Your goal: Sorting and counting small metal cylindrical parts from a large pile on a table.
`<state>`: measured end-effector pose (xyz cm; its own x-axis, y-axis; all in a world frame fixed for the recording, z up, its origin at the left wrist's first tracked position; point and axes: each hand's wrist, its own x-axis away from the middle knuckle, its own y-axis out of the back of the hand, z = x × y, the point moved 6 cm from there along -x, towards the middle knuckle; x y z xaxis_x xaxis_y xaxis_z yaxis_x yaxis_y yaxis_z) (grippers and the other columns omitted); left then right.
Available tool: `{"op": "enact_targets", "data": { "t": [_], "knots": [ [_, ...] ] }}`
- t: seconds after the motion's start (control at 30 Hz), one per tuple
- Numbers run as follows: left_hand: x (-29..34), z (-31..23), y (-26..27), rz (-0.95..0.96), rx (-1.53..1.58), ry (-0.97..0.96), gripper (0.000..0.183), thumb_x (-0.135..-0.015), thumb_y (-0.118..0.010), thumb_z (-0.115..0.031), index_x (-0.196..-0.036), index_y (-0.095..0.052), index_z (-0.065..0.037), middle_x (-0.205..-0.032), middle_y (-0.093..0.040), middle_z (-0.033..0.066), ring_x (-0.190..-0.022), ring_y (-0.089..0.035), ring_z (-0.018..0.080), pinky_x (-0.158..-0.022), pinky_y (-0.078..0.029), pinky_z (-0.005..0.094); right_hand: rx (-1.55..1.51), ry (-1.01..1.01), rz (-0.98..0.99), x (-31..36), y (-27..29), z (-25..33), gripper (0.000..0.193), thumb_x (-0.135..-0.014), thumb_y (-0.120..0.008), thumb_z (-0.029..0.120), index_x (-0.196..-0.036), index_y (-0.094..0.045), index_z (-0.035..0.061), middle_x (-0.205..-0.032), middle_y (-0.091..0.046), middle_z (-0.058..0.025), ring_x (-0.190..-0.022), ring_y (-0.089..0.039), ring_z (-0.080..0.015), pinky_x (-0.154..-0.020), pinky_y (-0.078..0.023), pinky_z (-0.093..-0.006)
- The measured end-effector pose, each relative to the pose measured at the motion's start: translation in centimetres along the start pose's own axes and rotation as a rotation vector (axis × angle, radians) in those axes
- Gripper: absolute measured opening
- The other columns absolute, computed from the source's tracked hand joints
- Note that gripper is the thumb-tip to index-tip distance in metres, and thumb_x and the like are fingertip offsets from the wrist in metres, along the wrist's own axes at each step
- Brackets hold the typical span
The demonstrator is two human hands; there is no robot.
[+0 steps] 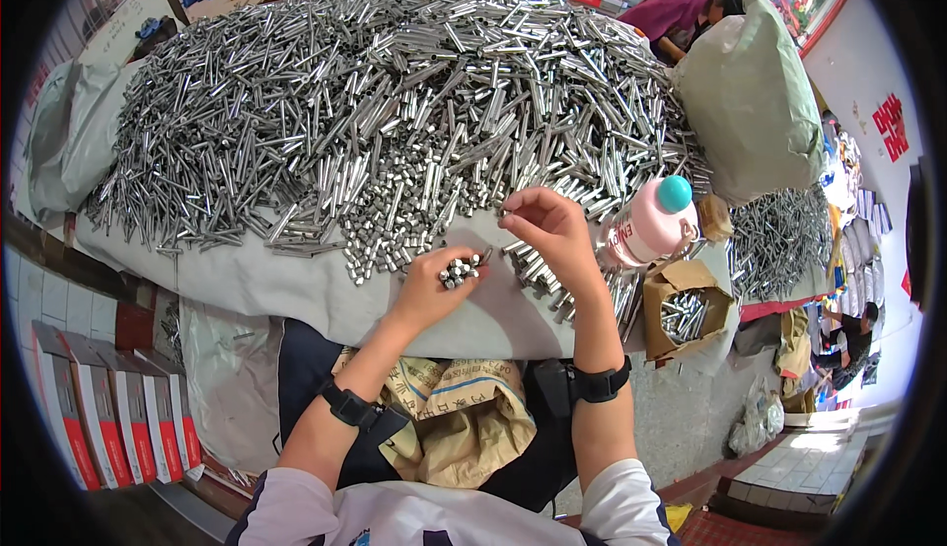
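Observation:
My left hand [430,283] is closed around a small bundle of metal tubes [458,273], their ends facing me, just above the front of the cloth-covered table [326,285]. To its right, my right hand [554,233] is raised with thumb and forefinger pinched together. Whatever lies between those fingertips is too small to make out. Short metal cylinders [395,206] are heaped just beyond my left hand. Under and beside my right hand lie more slim tubes [536,272]. A large pile of long silvery tubes [395,72] covers the table behind.
A pink bottle [646,225] with a teal cap stands right of my right hand, near an open cardboard box [659,317] of metal pieces. A full pale sack [750,102] leans at the far right. A yellow woven sack [473,428] rests on my lap. Other people work across the table.

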<state>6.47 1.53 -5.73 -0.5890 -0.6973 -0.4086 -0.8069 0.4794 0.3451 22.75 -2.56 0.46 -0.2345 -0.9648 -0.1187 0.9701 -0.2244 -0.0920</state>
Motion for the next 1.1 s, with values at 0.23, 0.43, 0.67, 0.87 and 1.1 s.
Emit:
{"op": "enact_targets", "data": {
  "t": [0.23,0.43,0.67,0.87,1.1],
  "knots": [
    [-0.4,-0.7,-0.2,0.054,0.0,-0.003,0.021,-0.075,-0.073,-0.003,-0.095,-0.067,-0.002,-0.088,-0.07,0.0096,-0.081,-0.068,0.0172,-0.073,-0.051,0.0279,0.433,0.164,0.179,2.1,-1.6,2.5,0.019,-0.078,-0.06,-0.009,-0.094,-0.065,-0.0013,-0.092,-0.06,-0.0046,-0.085,-0.061,-0.0155,-0.077,-0.049,-0.0269],
    [-0.5,-0.8,-0.2,0.04,-0.033,-0.031,0.025,-0.071,-0.071,-0.007,-0.095,-0.067,-0.004,-0.088,-0.069,0.011,-0.075,-0.065,0.0264,-0.067,-0.05,0.0322,0.697,0.247,0.175,2.5,-2.7,3.1,0.022,-0.073,-0.06,-0.009,-0.093,-0.064,-0.0008,-0.087,-0.062,-0.0116,-0.083,-0.062,-0.0268,-0.076,-0.049,-0.0329],
    [-0.3,-0.7,-0.2,0.092,-0.046,0.01,0.027,-0.069,-0.068,-0.007,-0.096,-0.067,-0.005,-0.09,-0.069,0.0102,-0.079,-0.065,0.0273,-0.068,-0.049,0.0332,0.729,0.26,0.164,2.4,-2.3,3.1,0.019,-0.075,-0.061,-0.005,-0.093,-0.062,-0.0007,-0.087,-0.061,-0.013,-0.081,-0.06,-0.0306,-0.073,-0.048,-0.0362],
    [-0.5,-1.0,-0.3,0.097,-0.022,-0.015,0.027,-0.069,-0.069,-0.006,-0.095,-0.066,-0.004,-0.091,-0.069,0.011,-0.08,-0.065,0.029,-0.071,-0.05,0.0352,0.797,0.197,0.178,2.6,-1.9,3.0,0.017,-0.076,-0.064,-0.003,-0.093,-0.062,-0.0018,-0.084,-0.06,-0.0132,-0.076,-0.061,-0.0288,-0.068,-0.049,-0.036],
    [-0.5,-1.3,-0.2,0.114,-0.052,-0.018,0.024,-0.069,-0.071,-0.006,-0.092,-0.065,-0.003,-0.089,-0.068,0.0118,-0.08,-0.065,0.0304,-0.071,-0.051,0.0359,1.036,0.135,0.099,2.7,-1.7,2.9,0.012,-0.081,-0.066,0.008,-0.084,-0.062,-0.0026,-0.076,-0.061,-0.0151,-0.066,-0.059,-0.0312,-0.061,-0.047,-0.0369]
  ]
}}
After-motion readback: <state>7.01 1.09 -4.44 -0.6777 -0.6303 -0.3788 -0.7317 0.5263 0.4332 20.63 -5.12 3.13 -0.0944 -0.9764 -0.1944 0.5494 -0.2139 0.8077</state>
